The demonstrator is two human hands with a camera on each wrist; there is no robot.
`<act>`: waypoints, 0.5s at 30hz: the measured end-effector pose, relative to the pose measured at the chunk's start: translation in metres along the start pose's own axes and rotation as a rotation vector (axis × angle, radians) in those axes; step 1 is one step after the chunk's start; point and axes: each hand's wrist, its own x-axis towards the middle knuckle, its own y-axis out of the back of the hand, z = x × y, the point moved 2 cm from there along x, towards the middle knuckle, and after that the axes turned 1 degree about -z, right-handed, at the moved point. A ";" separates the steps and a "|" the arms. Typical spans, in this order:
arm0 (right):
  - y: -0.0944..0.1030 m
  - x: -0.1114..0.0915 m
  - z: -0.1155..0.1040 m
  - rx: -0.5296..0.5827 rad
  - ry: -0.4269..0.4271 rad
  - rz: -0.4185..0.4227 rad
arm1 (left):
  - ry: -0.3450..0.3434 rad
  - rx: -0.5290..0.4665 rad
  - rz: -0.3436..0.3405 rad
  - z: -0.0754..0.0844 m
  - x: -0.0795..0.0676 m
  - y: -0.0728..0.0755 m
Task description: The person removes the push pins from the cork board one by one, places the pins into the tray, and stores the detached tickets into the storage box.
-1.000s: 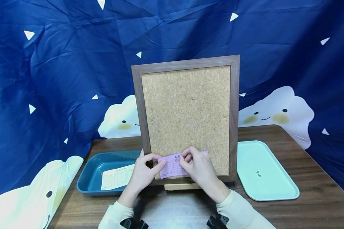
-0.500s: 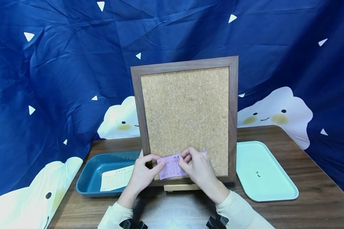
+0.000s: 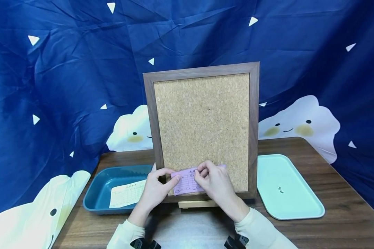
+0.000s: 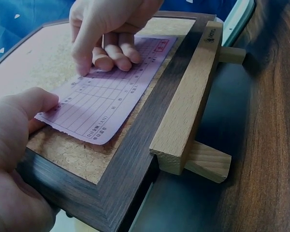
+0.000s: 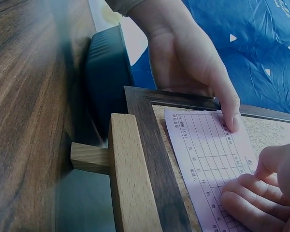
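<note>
A purple form slip (image 3: 187, 180) with a printed grid lies against the lower part of a cork board (image 3: 205, 128) in a brown frame. My left hand (image 3: 156, 188) pinches the slip's left end, thumb in front and a finger behind, beside the frame's left side. Over the slip's upper edge, my right hand (image 3: 216, 181) brings thumb and index fingertips together around something tiny, mostly hidden by them. Its other fingers (image 4: 121, 55) are curled over the slip in the left wrist view. The slip's right part is covered by this hand in the head view.
The board leans on a wooden easel (image 4: 191, 101). Left of it, a teal bin (image 3: 95, 190) holds a cream printed form (image 3: 126, 194). On the right, a mint tray (image 3: 286, 173) bears a few tiny shiny pieces (image 3: 280, 189). A blue curtain (image 3: 81, 69) hangs behind the table.
</note>
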 end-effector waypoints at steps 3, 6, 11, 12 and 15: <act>0.000 0.000 0.000 0.003 -0.002 0.001 | -0.006 -0.003 0.002 0.000 0.000 0.000; 0.000 0.000 0.000 0.006 -0.001 0.004 | -0.017 0.002 0.005 0.001 0.000 0.000; 0.000 0.000 0.000 0.014 -0.010 0.004 | -0.012 0.009 0.004 0.003 0.001 0.000; 0.000 0.000 0.000 0.015 -0.012 0.004 | -0.008 0.009 0.004 0.003 0.001 0.000; -0.001 0.000 0.000 0.017 -0.011 0.004 | -0.006 0.011 0.002 0.002 0.001 0.001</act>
